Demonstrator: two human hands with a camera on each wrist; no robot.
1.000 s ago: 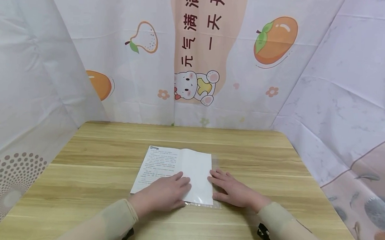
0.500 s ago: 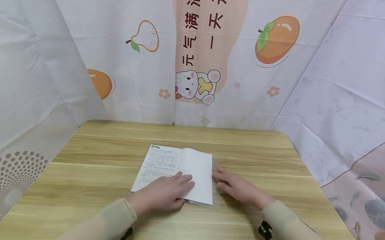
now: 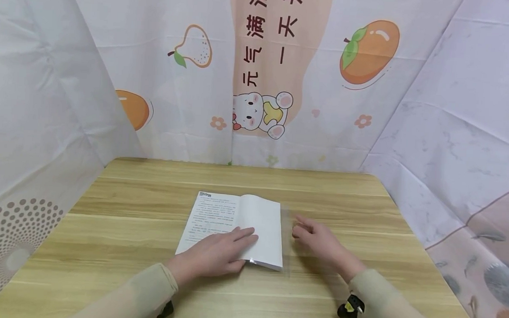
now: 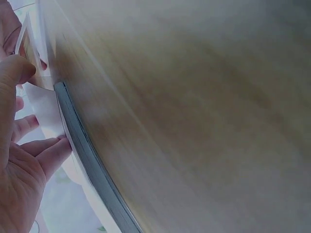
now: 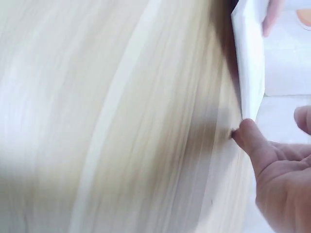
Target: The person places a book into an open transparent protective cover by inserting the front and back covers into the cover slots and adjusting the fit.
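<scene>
An open book [image 3: 265,221] lies on the table, its left page [image 3: 209,218] printed and its right page plain white. A clear plastic cover [image 3: 286,255] sticks out past the right-hand edge. My left hand [image 3: 216,254] rests across the lower part of the book with fingers spread on the white page and thumb at the near edge. In the left wrist view, fingertips lie along the book's edge [image 4: 92,155]. Right beside the plastic, my right hand [image 3: 319,242] is curled, thumb and fingertip together at the cover's outer margin. The palm side of it [image 5: 286,179] shows in the right wrist view.
The wood-grain table [image 3: 119,219] extends on all sides of the book. A printed curtain [image 3: 189,99] hangs along the back edge, with more cloth [image 3: 460,139] at both sides. Black wrist devices [image 3: 350,310] sit under the sleeves.
My right hand has drawn back rightward from the white page to the plastic's outer edge, its fingers curling in. The left hand stays on the book, its fingers shifted slightly up and right.
</scene>
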